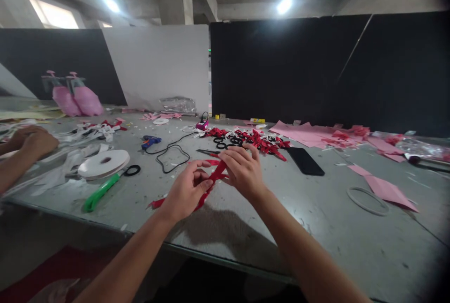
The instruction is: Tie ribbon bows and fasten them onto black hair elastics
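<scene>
A red ribbon (218, 170) stretches between my two hands, just above the table's front part. My left hand (186, 189) pinches it between thumb and fingers, and a loose red end sticks out to the left of that wrist. My right hand (243, 169) is closed on the ribbon's upper part, its fingertips partly hidden. Just beyond my hands lie scissors (208, 152) with dark blades. Behind them is a pile of red and white ribbon bows (260, 141) mixed with black rings (221, 145).
Left are a white ribbon roll (104, 164), a green-handled tool (101, 193) and a blue glue gun (151, 141) with its cord. Another person's hands (37, 142) work at far left. A black phone (305, 161), pink sheets (388, 189) and a grey ring (367, 201) lie right.
</scene>
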A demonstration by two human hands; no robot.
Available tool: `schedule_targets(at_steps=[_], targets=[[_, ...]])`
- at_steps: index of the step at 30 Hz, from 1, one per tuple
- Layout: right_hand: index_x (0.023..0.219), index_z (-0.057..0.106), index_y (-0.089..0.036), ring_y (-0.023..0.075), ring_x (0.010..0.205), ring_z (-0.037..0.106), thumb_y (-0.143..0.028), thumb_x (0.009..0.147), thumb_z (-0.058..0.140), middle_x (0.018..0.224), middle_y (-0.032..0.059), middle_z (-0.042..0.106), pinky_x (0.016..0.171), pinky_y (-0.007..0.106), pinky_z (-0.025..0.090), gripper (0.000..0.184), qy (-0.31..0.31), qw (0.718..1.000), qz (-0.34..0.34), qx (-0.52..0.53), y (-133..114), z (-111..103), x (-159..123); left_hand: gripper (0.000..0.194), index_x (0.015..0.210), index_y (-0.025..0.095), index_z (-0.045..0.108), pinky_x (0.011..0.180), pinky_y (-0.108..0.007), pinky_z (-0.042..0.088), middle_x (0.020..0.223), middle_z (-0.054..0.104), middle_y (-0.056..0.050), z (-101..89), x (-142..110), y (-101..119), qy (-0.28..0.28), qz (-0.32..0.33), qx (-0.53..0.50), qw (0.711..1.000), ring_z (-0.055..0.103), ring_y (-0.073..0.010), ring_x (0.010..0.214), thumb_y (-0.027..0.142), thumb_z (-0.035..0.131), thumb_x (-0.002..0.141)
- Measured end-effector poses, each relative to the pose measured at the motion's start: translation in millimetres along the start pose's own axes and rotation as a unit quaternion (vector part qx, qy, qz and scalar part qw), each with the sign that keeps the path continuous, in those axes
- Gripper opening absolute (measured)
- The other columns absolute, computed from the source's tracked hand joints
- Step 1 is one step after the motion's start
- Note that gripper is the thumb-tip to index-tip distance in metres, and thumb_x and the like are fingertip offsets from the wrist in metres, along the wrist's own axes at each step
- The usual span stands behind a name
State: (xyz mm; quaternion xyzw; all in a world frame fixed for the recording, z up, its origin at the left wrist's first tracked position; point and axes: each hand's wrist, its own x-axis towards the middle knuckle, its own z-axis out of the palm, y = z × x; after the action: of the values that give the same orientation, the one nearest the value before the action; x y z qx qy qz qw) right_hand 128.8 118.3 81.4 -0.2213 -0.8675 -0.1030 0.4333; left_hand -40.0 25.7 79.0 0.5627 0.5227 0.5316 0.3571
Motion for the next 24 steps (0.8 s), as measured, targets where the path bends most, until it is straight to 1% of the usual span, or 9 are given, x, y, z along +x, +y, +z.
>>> schedule_targets(at_steps=[2, 6, 8, 11, 14, 16, 18, 21, 24], targets=[[0.114, 0.064, -0.022, 0.0201, 0.114, 0.058, -0.019, 0.096, 0.046, 0.113, 0.0030, 0.070, 0.109, 0.042, 0.022, 0.026, 0.012, 0.999, -0.008, -0.030, 16, -7, -4, 0.032, 0.114, 0.019, 0.053, 0.066, -0.027, 0.048, 0.080, 0.063, -0.001, 7.0, 10, 0, -0.006, 0.020, 0.036, 0.999, 0.060, -0.0142, 0.071, 0.021, 0.059, 0.083], [0.111, 0.066, -0.021, 0.0183, 0.103, 0.062, -0.017, 0.096, 0.044, 0.108, 0.0033, 0.072, 0.104, 0.039, 0.029, 0.027, 0.130, 0.984, 0.101, -0.068, 47, -19, -17, 0.034, 0.116, 0.018, 0.061, 0.063, -0.026, 0.045, 0.079, 0.063, -0.002, 21.8, 40, 1, -0.067, 0.041, 0.112, 0.991, 0.057, -0.0140, 0.067, 0.019, 0.057, 0.082], [0.112, 0.067, -0.021, 0.0182, 0.101, 0.063, -0.020, 0.097, 0.044, 0.107, 0.0038, 0.072, 0.102, 0.038, 0.030, 0.028, 0.160, 0.973, 0.146, -0.084, 60, -24, -24, 0.035, 0.114, 0.017, 0.065, 0.060, -0.025, 0.043, 0.077, 0.063, -0.003, 32.0, 56, 0, -0.106, 0.047, 0.141, 0.983, 0.055, -0.0138, 0.064, 0.021, 0.059, 0.080], [0.106, 0.070, -0.021, 0.0191, 0.099, 0.063, -0.026, 0.098, 0.043, 0.102, 0.0044, 0.073, 0.100, 0.037, 0.030, 0.028, 0.151, 0.961, 0.209, -0.102, 78, -26, -33, 0.030, 0.105, 0.018, 0.071, 0.059, -0.024, 0.042, 0.077, 0.065, -0.004, 49.1, 69, -6, -0.236, 0.052, 0.112, 0.964, 0.054, -0.0142, 0.065, 0.020, 0.064, 0.076], [0.102, 0.071, -0.020, 0.0198, 0.097, 0.064, -0.032, 0.099, 0.041, 0.100, 0.0064, 0.073, 0.096, 0.035, 0.031, 0.032, 0.151, 0.945, 0.262, -0.122, 96, -25, -41, 0.022, 0.096, 0.017, 0.073, 0.058, -0.023, 0.043, 0.074, 0.064, -0.003, 59.1, 67, -19, -0.347, -0.001, -0.002, 0.938, 0.054, -0.0125, 0.063, 0.021, 0.066, 0.076], [0.103, 0.071, -0.019, 0.0202, 0.094, 0.065, -0.033, 0.099, 0.039, 0.099, 0.0078, 0.073, 0.093, 0.035, 0.032, 0.035, 0.162, 0.931, 0.297, -0.138, 108, -25, -47, 0.019, 0.093, 0.016, 0.072, 0.059, -0.023, 0.045, 0.072, 0.062, -0.002, 59.2, 63, -30, -0.356, -0.023, -0.047, 0.933, 0.054, -0.0117, 0.063, 0.023, 0.068, 0.076], [0.105, 0.071, -0.018, 0.0206, 0.091, 0.065, -0.034, 0.100, 0.037, 0.097, 0.0090, 0.074, 0.090, 0.036, 0.032, 0.038, 0.167, 0.917, 0.329, -0.149, 119, -25, -54, 0.020, 0.094, 0.016, 0.071, 0.061, -0.022, 0.045, 0.075, 0.062, -0.003, 56.0, 62, -40, -0.338, -0.025, -0.077, 0.938, 0.055, -0.0112, 0.065, 0.026, 0.070, 0.077], [0.109, 0.070, -0.017, 0.0209, 0.089, 0.065, -0.034, 0.099, 0.036, 0.095, 0.0099, 0.073, 0.089, 0.036, 0.031, 0.040, 0.160, 0.904, 0.363, -0.161, 129, -25, -62, 0.029, 0.104, 0.016, 0.069, 0.061, -0.022, 0.044, 0.075, 0.062, -0.002, 50.9, 65, -51, -0.312, -0.030, -0.139, 0.940, 0.055, -0.0106, 0.066, 0.029, 0.071, 0.078], [0.113, 0.069, -0.018, 0.0219, 0.093, 0.063, -0.031, 0.098, 0.035, 0.099, 0.0110, 0.072, 0.093, 0.039, 0.028, 0.039, 0.150, 0.893, 0.389, -0.170, 134, -24, -67, 0.040, 0.110, 0.017, 0.068, 0.063, -0.025, 0.044, 0.072, 0.063, -0.002, 49.9, 70, -57, -0.308, -0.046, -0.230, 0.922, 0.056, -0.0119, 0.064, 0.028, 0.077, 0.072]])
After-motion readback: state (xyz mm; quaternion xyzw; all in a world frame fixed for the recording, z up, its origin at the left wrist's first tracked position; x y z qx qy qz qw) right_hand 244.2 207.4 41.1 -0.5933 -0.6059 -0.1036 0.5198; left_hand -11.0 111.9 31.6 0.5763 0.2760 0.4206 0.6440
